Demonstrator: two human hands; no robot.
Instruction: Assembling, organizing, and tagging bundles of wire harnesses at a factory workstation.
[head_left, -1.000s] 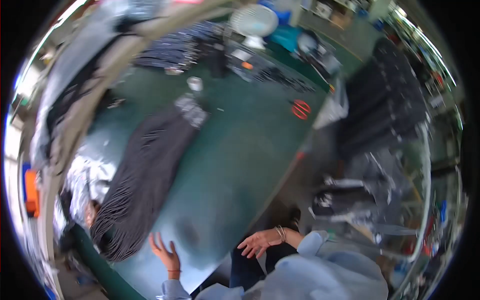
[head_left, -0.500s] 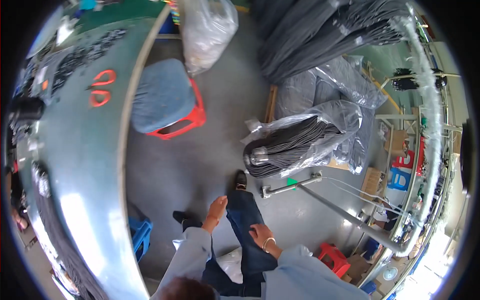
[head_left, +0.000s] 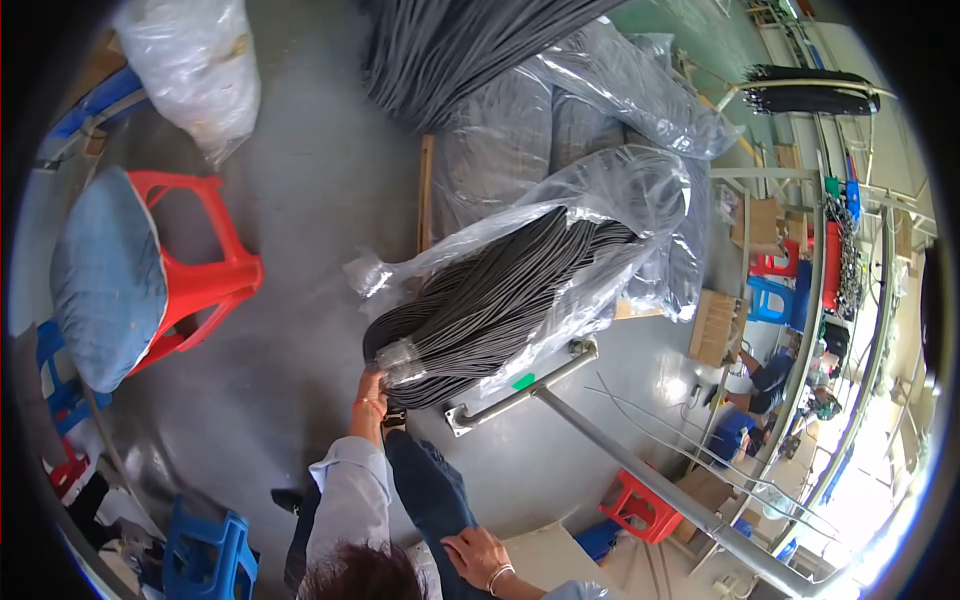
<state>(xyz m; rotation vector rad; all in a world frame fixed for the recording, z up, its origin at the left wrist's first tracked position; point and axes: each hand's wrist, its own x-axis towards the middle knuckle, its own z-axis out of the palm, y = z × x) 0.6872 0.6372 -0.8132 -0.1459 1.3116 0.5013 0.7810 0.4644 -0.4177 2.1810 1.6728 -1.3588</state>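
Head view: cord bundle [head_left: 500, 300] likely heavy, limp; hold by banded end [head_left: 402, 362]. Left hand [head_left: 370, 394] there; finger closure unclear.

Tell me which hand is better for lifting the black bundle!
Probably the left hand: it's at the black bundle, while the right hand is farther away, by the leg.

Cord bundle [head_left: 500, 290] partly in bag [head_left: 590, 185], stool [head_left: 208, 285] left
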